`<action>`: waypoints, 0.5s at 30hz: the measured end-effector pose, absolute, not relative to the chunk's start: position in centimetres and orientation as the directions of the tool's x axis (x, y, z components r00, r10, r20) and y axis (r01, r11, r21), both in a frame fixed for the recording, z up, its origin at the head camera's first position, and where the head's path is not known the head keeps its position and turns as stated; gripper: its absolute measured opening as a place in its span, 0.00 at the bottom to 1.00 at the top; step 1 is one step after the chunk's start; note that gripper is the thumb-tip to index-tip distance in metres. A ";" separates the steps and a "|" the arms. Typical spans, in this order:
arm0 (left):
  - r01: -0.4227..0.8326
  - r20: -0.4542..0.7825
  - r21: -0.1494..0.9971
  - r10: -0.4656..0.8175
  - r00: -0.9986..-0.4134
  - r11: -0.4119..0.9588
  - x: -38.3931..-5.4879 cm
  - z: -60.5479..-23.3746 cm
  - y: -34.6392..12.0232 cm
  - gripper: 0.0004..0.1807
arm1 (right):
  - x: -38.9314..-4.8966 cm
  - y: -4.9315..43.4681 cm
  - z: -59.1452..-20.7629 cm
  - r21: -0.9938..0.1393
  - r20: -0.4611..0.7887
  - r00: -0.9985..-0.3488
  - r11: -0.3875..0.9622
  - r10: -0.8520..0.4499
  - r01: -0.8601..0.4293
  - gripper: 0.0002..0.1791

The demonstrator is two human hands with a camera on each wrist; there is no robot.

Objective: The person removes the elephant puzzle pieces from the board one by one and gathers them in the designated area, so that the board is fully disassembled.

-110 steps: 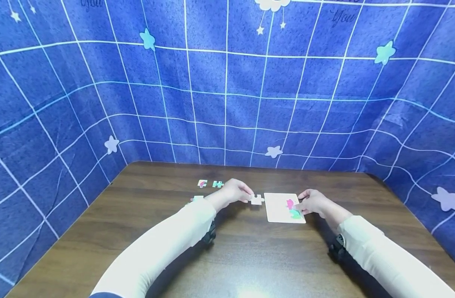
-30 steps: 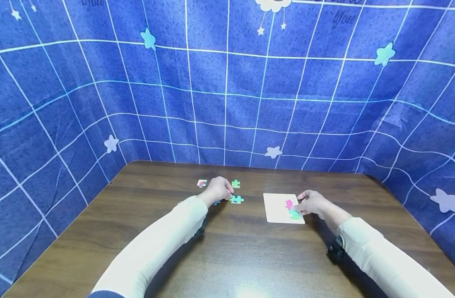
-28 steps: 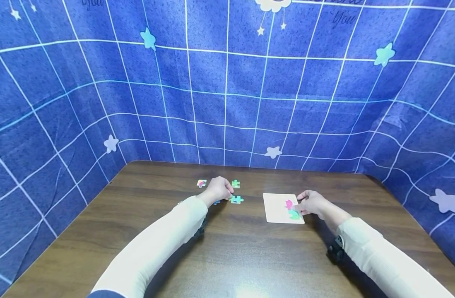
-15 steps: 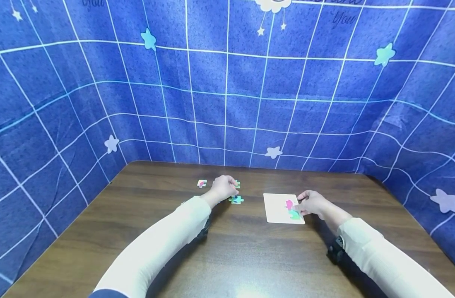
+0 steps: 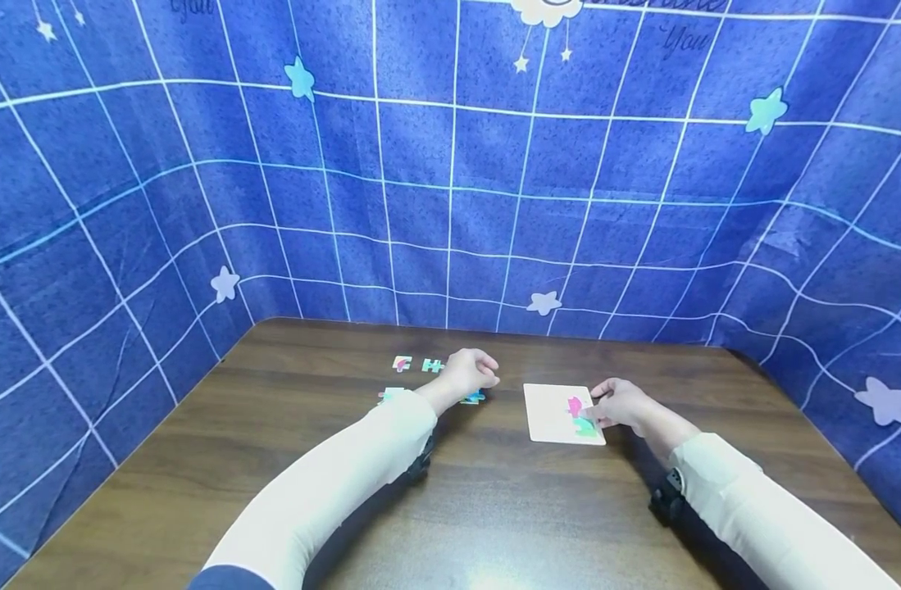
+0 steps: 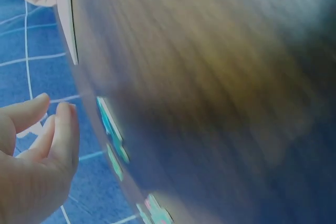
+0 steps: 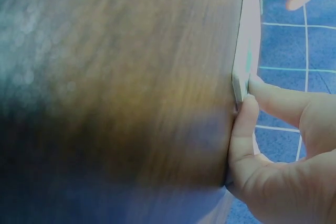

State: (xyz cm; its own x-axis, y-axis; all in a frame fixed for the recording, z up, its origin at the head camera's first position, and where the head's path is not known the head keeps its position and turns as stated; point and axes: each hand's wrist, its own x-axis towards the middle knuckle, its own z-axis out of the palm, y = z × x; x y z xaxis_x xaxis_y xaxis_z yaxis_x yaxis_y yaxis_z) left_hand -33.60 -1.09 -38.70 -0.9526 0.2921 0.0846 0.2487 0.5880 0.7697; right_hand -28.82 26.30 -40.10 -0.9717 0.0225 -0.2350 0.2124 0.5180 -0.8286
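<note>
My left hand (image 5: 470,373) hovers over the loose jigsaw pieces, fingers loosely bent. In the left wrist view a gap shows between its thumb and fingertips, with nothing in it. A blue-green jigsaw piece (image 5: 474,397) lies just below this hand, partly hidden by it. My right hand (image 5: 618,403) pinches the right edge of a square, pale puzzle board (image 5: 546,418), thumb on top. The board lies flat on the table, with a pink piece (image 5: 574,406) and a green piece (image 5: 585,427) near its right side. In the right wrist view the board (image 7: 247,51) is seen nearly edge-on.
A pink and white jigsaw piece (image 5: 402,363), a green one (image 5: 432,365) and a pale green one (image 5: 393,393) lie left of my left hand. The brown wooden table (image 5: 457,500) ends at a blue checked curtain (image 5: 420,205) behind.
The left hand held a pale piece beside the board at first, then was back over the loose pieces. Since then it has moved right and lifted slightly, empty. The right hand stays on the board.
</note>
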 end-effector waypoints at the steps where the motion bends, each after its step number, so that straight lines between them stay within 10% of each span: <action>1: 0.250 0.079 0.774 0.303 -0.950 0.582 -33.5 -38.7 -0.9 0.14 | -28.9 26.3 -40.1 -0.827 -0.236 -0.971 0.520 0.021 0.213 0.26; 15: 0.262 0.056 0.805 0.372 -0.926 0.532 -33.0 -38.8 2.2 0.14 | -28.8 26.4 -40.1 -0.835 -0.231 -0.973 0.513 0.003 0.199 0.27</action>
